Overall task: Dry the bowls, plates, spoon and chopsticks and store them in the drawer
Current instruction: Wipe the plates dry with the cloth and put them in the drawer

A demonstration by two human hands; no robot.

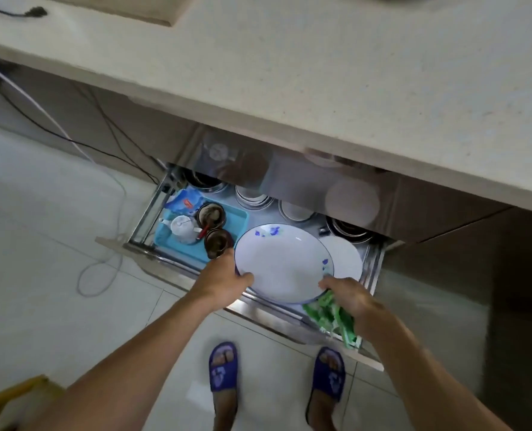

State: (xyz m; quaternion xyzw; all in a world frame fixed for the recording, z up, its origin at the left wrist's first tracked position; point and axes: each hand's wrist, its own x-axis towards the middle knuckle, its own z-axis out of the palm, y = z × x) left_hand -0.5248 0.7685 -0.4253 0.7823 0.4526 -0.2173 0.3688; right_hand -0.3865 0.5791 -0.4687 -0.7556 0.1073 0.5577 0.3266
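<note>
A white plate with blue flowers and a blue rim [282, 262] hangs over the open drawer [373, 269]. My left hand [224, 273] grips its left edge, thumb on the rim. My right hand [348, 295] pinches the plate's right front edge and also holds a green and white cloth [333, 318] that dangles below it. A plain white plate [347, 259] lies in the drawer just behind and right of the held one. Stacked white bowls and plates [254, 197] sit further back under the counter.
A blue tray [236, 217] at the drawer's left holds a white teapot [182, 228] and two dark cups [216, 241]. The beige counter [320, 73] overhangs the drawer's back. Cables trail on the tiled floor at left. My feet in blue slippers stand below the drawer front.
</note>
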